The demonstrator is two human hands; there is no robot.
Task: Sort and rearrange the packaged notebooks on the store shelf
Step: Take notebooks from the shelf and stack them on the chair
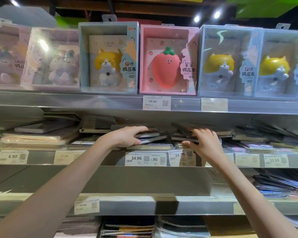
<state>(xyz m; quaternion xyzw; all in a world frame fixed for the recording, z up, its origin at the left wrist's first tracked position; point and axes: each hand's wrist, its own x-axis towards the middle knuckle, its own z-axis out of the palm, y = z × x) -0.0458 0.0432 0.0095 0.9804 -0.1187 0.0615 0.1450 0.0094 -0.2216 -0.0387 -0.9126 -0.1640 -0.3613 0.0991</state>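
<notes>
Both hands are up on the middle shelf, working on the messy heap of packaged notebooks lying flat there, right above the 34.90 price tags. The left hand has fingers over the top and thumb underneath one thin dark notebook, so it's gripping that one by its near edge. The right hand is spread over the next stack, fingers laid on top with the thumb hooked under the front; looks like a hold, though I can't swear it's clamped. The hands are apart, one pile each. My guess is that these are light, stiff and flat, and the plastic wrap probably makes them slide off each other easily, so pinching the near edge with a thumb below seems the safe way, a few at a time. Hard to say how deep the piles go, since the shelf above shadows the back. Covers are too dark and blurry to read, and the boxed cat notebooks up top are partly glared out.
</notes>
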